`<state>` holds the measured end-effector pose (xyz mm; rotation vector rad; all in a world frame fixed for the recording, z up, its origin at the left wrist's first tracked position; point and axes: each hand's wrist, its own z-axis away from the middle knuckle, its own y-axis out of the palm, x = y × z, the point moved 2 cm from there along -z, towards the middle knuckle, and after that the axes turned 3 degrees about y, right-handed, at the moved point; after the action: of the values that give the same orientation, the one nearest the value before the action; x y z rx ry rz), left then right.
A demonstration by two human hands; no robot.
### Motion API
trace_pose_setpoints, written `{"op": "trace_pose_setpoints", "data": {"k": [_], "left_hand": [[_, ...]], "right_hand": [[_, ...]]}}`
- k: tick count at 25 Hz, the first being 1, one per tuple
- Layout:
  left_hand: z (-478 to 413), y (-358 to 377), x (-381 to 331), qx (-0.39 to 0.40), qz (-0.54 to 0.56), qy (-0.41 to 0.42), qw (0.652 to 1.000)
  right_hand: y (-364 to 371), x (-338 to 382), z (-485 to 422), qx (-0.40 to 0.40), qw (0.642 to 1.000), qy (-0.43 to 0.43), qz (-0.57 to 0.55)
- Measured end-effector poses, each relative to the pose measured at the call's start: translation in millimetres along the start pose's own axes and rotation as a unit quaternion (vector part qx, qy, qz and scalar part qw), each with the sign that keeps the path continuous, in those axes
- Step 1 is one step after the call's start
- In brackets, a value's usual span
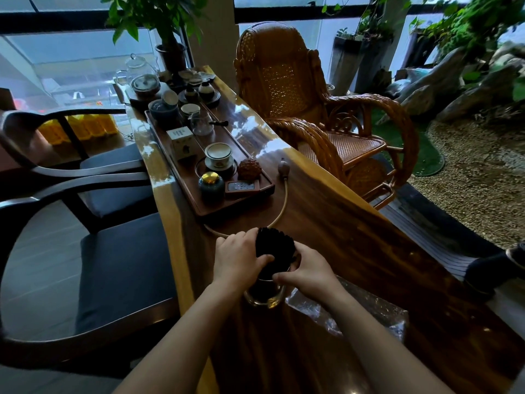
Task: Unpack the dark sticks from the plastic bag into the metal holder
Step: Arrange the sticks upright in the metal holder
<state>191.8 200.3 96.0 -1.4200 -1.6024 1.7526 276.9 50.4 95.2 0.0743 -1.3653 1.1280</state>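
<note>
My left hand point(237, 260) and right hand point(308, 273) wrap the bundle of thin dark sticks point(274, 245), which stands upright in the shiny round metal holder point(264, 295). Crinkled clear plastic bag point(358, 311) lies just right, near the glossy wooden table's point(355, 231) near end.

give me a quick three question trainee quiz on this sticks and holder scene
1. True or false: the dark sticks stand in the metal holder.
2. Where is the plastic bag? A) on the tea tray B) on the table by the right forearm C) on the wicker chair
3. Which hand wraps its fingers round the bundle's upper part?

Key: 1 true; 2 B; 3 the left hand, while the right hand is at the holder's rim.
</note>
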Motion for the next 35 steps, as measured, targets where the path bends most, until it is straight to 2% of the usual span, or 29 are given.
{"op": "trace_pose_setpoints", "data": {"k": [6, 9, 17, 24, 30, 35], "left_hand": [[-13.9, 2.0, 7.7, 0.076, 0.13, -0.055, 0.987], [-20.5, 1.6, 5.2, 0.119, 0.135, -0.057, 0.982], [-27.3, -3.9, 7.7, 0.179, 0.159, -0.045, 0.97], [-26.3, -11.1, 6.8, 0.191, 0.182, -0.034, 0.964], [-25.9, -12.8, 13.2, 0.208, 0.21, -0.059, 0.953], [-11.9, -2.9, 10.8, 0.154, 0.19, -0.062, 0.968]], "right_hand": [[-3.5, 6.4, -24.2, -0.031, 0.997, -0.008, 0.076], [-2.5, 10.5, -37.3, -0.036, 0.993, -0.006, 0.109], [-5.3, 14.3, -49.5, -0.006, 0.994, -0.066, 0.092], [-3.3, 17.7, -59.6, 0.021, 0.997, -0.059, 0.045], [-5.0, 21.2, -59.2, 0.038, 0.997, -0.053, 0.046], [2.2, 21.2, -55.0, 0.006, 0.994, -0.054, 0.094]]}}
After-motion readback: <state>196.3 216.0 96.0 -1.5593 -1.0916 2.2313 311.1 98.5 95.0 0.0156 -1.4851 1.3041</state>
